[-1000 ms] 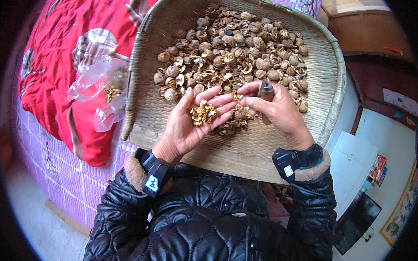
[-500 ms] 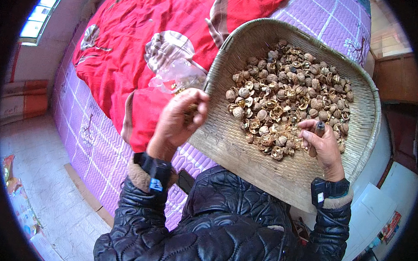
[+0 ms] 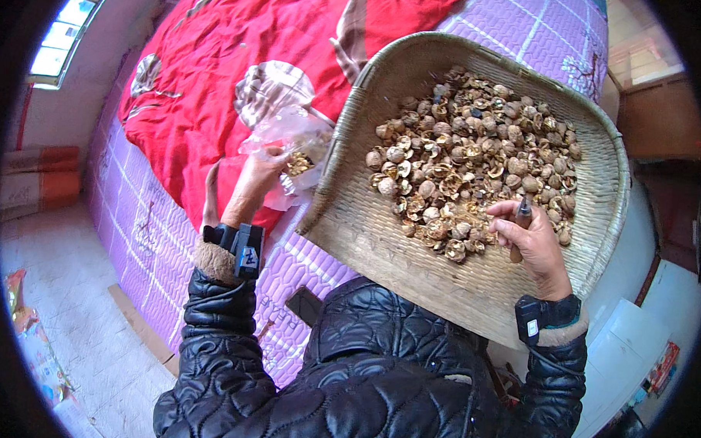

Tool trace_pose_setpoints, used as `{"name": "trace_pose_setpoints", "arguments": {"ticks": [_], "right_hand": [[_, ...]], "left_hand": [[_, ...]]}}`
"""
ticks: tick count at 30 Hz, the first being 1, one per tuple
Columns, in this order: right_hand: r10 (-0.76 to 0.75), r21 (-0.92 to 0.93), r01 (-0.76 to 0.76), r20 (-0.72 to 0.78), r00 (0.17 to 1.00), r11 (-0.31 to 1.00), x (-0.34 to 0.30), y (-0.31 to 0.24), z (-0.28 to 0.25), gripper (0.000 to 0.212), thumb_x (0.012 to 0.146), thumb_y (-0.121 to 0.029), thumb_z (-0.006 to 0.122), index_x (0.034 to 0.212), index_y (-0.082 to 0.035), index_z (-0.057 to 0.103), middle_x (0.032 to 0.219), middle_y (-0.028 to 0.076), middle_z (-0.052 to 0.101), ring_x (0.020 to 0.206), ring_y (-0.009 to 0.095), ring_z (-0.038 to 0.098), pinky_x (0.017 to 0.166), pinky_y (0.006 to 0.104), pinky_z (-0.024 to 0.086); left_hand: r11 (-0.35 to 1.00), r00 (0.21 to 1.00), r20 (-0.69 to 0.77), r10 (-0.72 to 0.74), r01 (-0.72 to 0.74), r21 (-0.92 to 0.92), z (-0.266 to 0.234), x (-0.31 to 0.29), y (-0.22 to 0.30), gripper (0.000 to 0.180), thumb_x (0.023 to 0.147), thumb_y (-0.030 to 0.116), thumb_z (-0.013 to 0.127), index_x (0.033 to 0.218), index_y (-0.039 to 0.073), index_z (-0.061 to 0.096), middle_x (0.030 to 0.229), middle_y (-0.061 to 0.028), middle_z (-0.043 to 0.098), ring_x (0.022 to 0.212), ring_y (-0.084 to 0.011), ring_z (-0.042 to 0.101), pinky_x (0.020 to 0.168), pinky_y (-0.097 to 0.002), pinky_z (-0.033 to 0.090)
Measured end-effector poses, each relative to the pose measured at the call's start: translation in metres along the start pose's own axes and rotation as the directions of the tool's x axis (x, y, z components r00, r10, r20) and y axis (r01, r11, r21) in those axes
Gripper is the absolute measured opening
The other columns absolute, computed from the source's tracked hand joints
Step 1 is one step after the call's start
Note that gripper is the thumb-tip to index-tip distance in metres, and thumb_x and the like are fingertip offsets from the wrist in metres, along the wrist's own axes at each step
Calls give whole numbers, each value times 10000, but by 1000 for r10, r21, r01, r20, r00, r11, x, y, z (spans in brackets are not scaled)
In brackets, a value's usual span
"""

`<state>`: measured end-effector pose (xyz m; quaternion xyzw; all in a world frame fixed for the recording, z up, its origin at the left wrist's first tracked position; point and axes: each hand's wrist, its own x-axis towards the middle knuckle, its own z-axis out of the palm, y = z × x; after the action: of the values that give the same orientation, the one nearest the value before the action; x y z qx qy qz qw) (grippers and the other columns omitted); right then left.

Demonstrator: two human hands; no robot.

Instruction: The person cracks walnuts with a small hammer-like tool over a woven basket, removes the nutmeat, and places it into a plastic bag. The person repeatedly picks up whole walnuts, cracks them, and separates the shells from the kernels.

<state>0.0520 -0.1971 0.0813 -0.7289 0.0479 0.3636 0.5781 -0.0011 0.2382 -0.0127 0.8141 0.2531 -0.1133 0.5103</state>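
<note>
My left hand [image 3: 260, 172] is at a clear plastic bag [image 3: 282, 130] lying on the bed beside the basket. Its fingers are closed on the bag's edge, partly hidden by the film. Pale walnut kernels [image 3: 298, 164] show inside the bag. Over the basket's right half, my right hand [image 3: 536, 247] is closed around a small tool with a brown handle [image 3: 524, 217]; its tip is hard to make out. Below and beyond that hand lie many walnuts [image 3: 515, 134], some whole, others cracked into shells, heaped in a shallow woven basket [image 3: 381, 235].
The basket rests partly on my lap and partly on the bed, which has a purple quilted cover [image 3: 153, 235]. A red patterned blanket [image 3: 193, 82] spreads at the far left. A dark phone [image 3: 304, 305] lies by my left thigh. Brown wooden furniture [image 3: 662, 126] stands at right.
My left hand has moved left and down from the basket's edge to the plastic bag, which now shows kernels inside. My right hand still holds the tool over the walnuts, nearly unmoved.
</note>
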Motion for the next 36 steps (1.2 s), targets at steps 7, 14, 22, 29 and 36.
{"name": "trace_pose_setpoints", "arguments": {"ticks": [7, 14, 22, 29, 36], "right_hand": [[-48, -119, 45, -19, 999, 992, 9, 12, -18, 190, 839, -137, 631, 998, -35, 656, 758, -4, 624, 632, 57, 535, 593, 214, 446], [-130, -673, 134, 57, 990, 727, 69, 22, 0, 299, 820, -42, 562, 1111, -61, 626, 938, 99, 640, 839, 209, 613, 769, 364, 505], [-377, -777, 352, 160, 912, 522, 110, 41, 35, 252, 745, 55, 525, 952, -45, 628, 904, 138, 586, 916, 325, 597, 811, 423, 489], [-287, -803, 341, 222, 932, 488, 76, 43, 8, 160, 702, 87, 579, 776, -54, 592, 806, 76, 545, 777, 261, 589, 724, 404, 491], [-168, -953, 121, 76, 983, 278, 24, 16, -39, 121, 737, 65, 582, 766, -51, 599, 793, 76, 569, 801, 255, 594, 738, 396, 502]], "left_hand": [[990, 997, 19, -72, 73, -122, -10, 8, -12, 524, 912, 342, 567, 1334, 45, 471, 1209, -15, 560, 1004, -104, 549, 777, -291, 465], [993, 993, -10, 117, -117, 28, -28, -49, 52, 257, 949, 258, 535, 917, 25, 638, 765, 18, 611, 655, -53, 516, 571, -202, 375], [946, 979, 127, 159, -114, -302, 60, -76, 108, 215, 937, 180, 539, 930, -15, 632, 736, 7, 577, 660, -69, 509, 590, -213, 401], [978, 923, 325, 204, -176, -113, 163, -29, 78, 172, 935, 158, 564, 929, 1, 634, 765, 25, 578, 708, -54, 510, 642, -214, 423], [617, 665, 306, 682, -747, 248, 185, -32, 81, 244, 807, 92, 643, 1050, 79, 633, 1094, -55, 606, 1064, -270, 519, 911, -404, 388]]}}
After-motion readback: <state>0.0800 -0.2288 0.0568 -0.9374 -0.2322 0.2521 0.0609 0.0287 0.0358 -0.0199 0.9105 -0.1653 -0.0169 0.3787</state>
